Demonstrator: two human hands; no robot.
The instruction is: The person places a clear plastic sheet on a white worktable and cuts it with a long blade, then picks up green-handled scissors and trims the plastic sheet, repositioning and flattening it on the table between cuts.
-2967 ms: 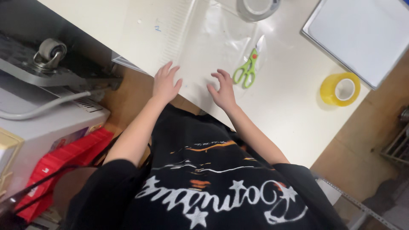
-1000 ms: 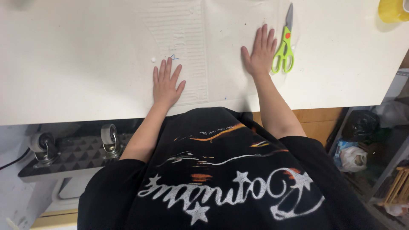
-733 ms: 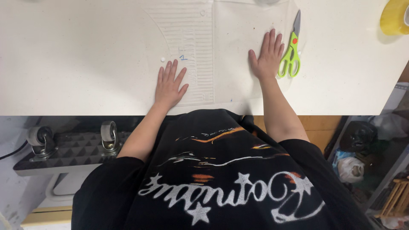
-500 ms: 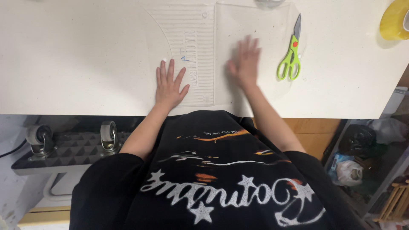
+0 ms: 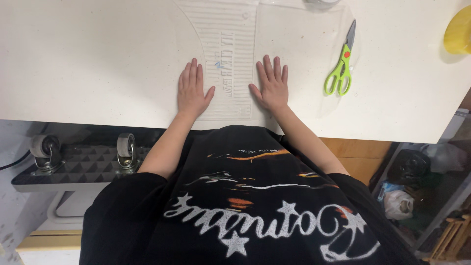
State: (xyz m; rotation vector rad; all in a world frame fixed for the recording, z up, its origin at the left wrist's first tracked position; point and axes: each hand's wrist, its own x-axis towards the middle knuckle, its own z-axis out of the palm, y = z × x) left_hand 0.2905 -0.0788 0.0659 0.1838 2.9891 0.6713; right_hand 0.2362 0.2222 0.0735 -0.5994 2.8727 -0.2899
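- Both hands are down flat on the white bench (image 5: 88, 59), palms pressed, fingers pointing away from the body.
- The left hand (image 5: 192, 91) lies open, fingers close together, thumb angled out to the right, gripping nothing.
- It rests on the left part of a clear plastic sheet (image 5: 230, 44) with a ribbed, raised middle panel and a curved left edge.
- The right hand (image 5: 271, 86) is open too, fingers slightly spread, thumb out to the left, flat on the smooth clear part of the same sheet.
- Between the two hands runs the ribbed strip, with a small blue mark (image 5: 218, 64) just right of the left hand's fingers.
- The sheet lies in the middle of the bench, reaching from the near edge up past the top of the view.
- Green-handled scissors (image 5: 341, 66) lie to the right of the right hand, apart from it, blades closed and pointing away, on the sheet's right edge.
- A yellow tape roll (image 5: 458, 34) sits at the far right of the bench, well apart from the hands.
- Below the bench, on the left, two caster wheels (image 5: 126, 149) stand on a dark, studded platform (image 5: 73, 169).
- A black printed shirt (image 5: 245, 206) fills the lower view.
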